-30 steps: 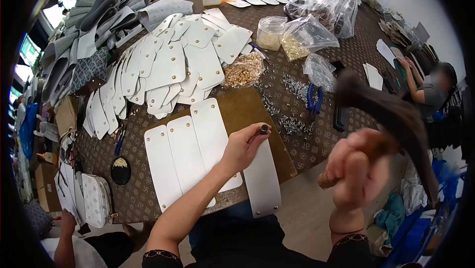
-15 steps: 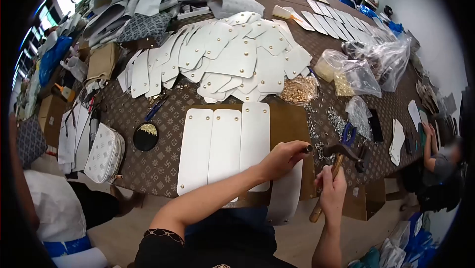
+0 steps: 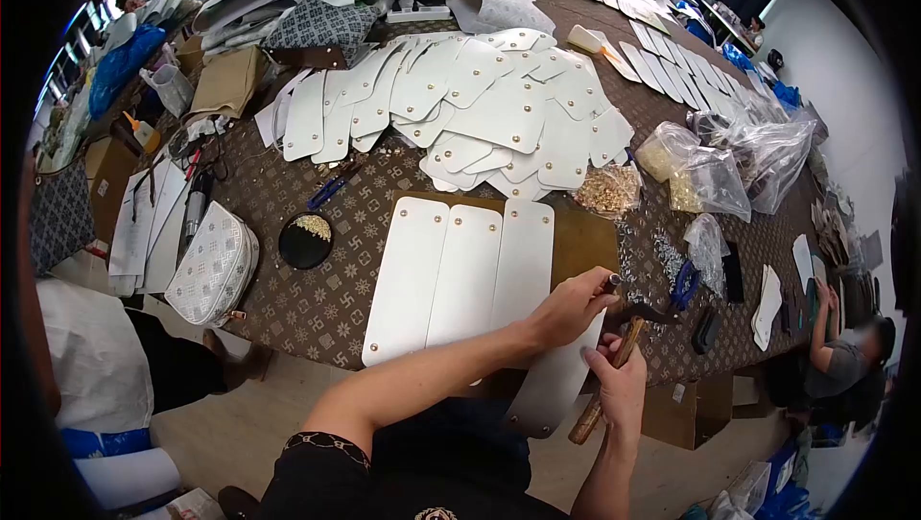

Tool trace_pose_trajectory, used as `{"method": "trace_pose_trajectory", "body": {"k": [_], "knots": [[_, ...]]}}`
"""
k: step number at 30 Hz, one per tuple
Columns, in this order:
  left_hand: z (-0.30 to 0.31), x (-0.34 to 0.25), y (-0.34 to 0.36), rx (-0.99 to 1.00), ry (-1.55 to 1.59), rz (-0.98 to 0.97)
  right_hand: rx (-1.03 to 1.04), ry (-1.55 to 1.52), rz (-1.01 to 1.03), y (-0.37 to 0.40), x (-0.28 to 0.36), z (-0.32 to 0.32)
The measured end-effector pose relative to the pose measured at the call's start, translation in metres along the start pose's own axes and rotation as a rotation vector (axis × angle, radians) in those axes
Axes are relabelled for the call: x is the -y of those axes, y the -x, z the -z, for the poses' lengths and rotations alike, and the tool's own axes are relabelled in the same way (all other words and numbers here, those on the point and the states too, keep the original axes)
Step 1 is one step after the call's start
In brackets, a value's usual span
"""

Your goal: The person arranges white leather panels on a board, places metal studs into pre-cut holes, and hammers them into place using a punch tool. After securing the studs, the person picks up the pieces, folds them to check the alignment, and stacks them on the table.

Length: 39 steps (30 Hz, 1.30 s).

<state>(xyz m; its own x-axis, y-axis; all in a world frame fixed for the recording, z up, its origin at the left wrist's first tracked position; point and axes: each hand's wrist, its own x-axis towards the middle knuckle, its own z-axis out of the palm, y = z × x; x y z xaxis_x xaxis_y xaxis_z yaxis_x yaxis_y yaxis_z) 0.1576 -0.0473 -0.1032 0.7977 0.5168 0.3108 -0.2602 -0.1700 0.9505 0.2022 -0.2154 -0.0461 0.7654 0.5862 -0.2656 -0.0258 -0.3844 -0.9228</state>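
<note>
1. Pinches a metal punch point(image 3: 612, 281) in the left hand point(image 3: 571, 307), with thumb and fingers closed tight round the shaft and the top end showing above them.
2. Wraps the right hand point(image 3: 614, 378) fully shut round the wooden handle of a hammer point(image 3: 630, 330), with the head just beside the punch on its right; contact between the two not discernible.
3. Sets the punch at the upper end of a white strip point(image 3: 549, 390), directly beneath the left hand, with the strip's lower end overhanging the table point(image 3: 288, 314) edge toward the body.
4. Shows three white panels point(image 3: 460, 271) side by side on a brown board point(image 3: 578, 244), the rightmost against the strip.
5. Offers open room only below the table edge. Crowds the right side with blue pliers point(image 3: 683, 282) and loose metal studs point(image 3: 662, 251), and the far side with a heap of white pieces point(image 3: 499, 112).
</note>
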Motion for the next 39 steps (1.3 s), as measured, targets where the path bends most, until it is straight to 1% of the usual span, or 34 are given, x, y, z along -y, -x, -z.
{"method": "trace_pose_trajectory", "body": {"k": [4,6,7,9,10,12,13,15,16,17,18,19,20,21,22,23,24,25,26,28,29,30,32,33,37,39], "knots": [[0.000,-0.002,0.001,-0.039,0.041,-0.054,0.021,-0.003,-0.006,-0.003,0.002,-0.005],[0.004,-0.007,0.002,-0.077,0.248,-0.017,0.019,-0.063,0.024,-0.006,0.000,-0.002],[0.006,-0.011,0.001,-0.085,0.245,-0.024,-0.016,-0.143,0.041,-0.004,0.005,-0.005],[0.012,-0.022,0.001,-0.230,0.459,0.090,-0.013,-0.216,0.052,-0.006,0.003,-0.001],[0.020,-0.028,0.005,-0.246,0.507,0.122,0.002,-0.257,0.069,-0.007,0.003,0.002],[0.045,-0.042,0.020,-0.325,0.563,0.100,0.002,-0.337,0.091,-0.010,0.008,0.001],[0.063,-0.066,0.034,-0.430,0.403,0.124,0.003,-0.353,0.112,-0.012,0.011,-0.001],[0.099,-0.063,0.066,-0.531,0.131,0.133,0.062,-0.465,0.075,-0.017,0.019,-0.013],[0.114,-0.076,0.080,-0.636,-0.051,0.165,0.061,-0.456,0.072,-0.020,0.028,-0.023],[0.128,-0.071,0.096,-0.715,-0.125,0.177,0.074,-0.450,0.097,-0.030,0.028,-0.032],[0.143,-0.078,0.112,-0.751,-0.416,0.230,0.086,-0.446,0.125,-0.043,0.025,-0.042],[0.156,-0.084,0.127,-0.713,-0.623,0.288,0.116,-0.415,0.122,-0.053,0.032,-0.054],[0.160,-0.088,0.139,-0.719,-0.688,0.339,0.153,-0.379,0.120,-0.061,0.035,-0.063],[0.163,-0.091,0.150,-0.731,-0.755,0.391,0.127,-0.393,0.168,-0.072,0.023,-0.071],[0.165,-0.095,0.159,-0.696,-0.738,0.500,0.121,-0.393,0.172,-0.075,0.018,-0.075],[0.167,-0.099,0.162,-0.697,-0.735,0.498,0.112,-0.291,0.175,-0.076,0.015,-0.079],[0.167,-0.101,0.165,-0.655,-0.715,0.519,0.104,-0.185,0.176,-0.077,0.014,-0.082],[0.166,-0.101,0.169,-0.609,-0.694,0.546,0.105,-0.174,0.183,-0.076,0.012,-0.083],[0.164,-0.099,0.170,-0.605,-0.684,0.559,0.104,-0.162,0.172,-0.075,0.011,-0.083],[0.164,-0.097,0.166,-0.554,-0.766,0.616,0.121,-0.317,0.075,-0.072,0.013,-0.085],[0.164,-0.095,0.166,-0.534,-0.763,0.633,0.115,-0.317,0.070,-0.071,0.014,-0.085],[0.165,-0.093,0.166,-0.536,-0.752,0.619,0.104,-0.317,0.046,-0.070,0.014,-0.086],[0.167,-0.089,0.166,-0.550,-0.731,0.586,0.111,-0.350,0.070,-0.069,0.015,-0.088],[0.165,-0.091,0.164,-0.552,-0.743,0.614,0.118,-0.346,0.066,-0.070,0.014,-0.088],[0.163,-0.093,0.163,-0.574,-0.816,0.620,0.120,-0.310,0.056,-0.069,0.019,-0.089],[0.163,-0.093,0.163,-0.540,-0.841,0.649,0.130,-0.277,0.079,-0.070,0.022,-0.091]]}}
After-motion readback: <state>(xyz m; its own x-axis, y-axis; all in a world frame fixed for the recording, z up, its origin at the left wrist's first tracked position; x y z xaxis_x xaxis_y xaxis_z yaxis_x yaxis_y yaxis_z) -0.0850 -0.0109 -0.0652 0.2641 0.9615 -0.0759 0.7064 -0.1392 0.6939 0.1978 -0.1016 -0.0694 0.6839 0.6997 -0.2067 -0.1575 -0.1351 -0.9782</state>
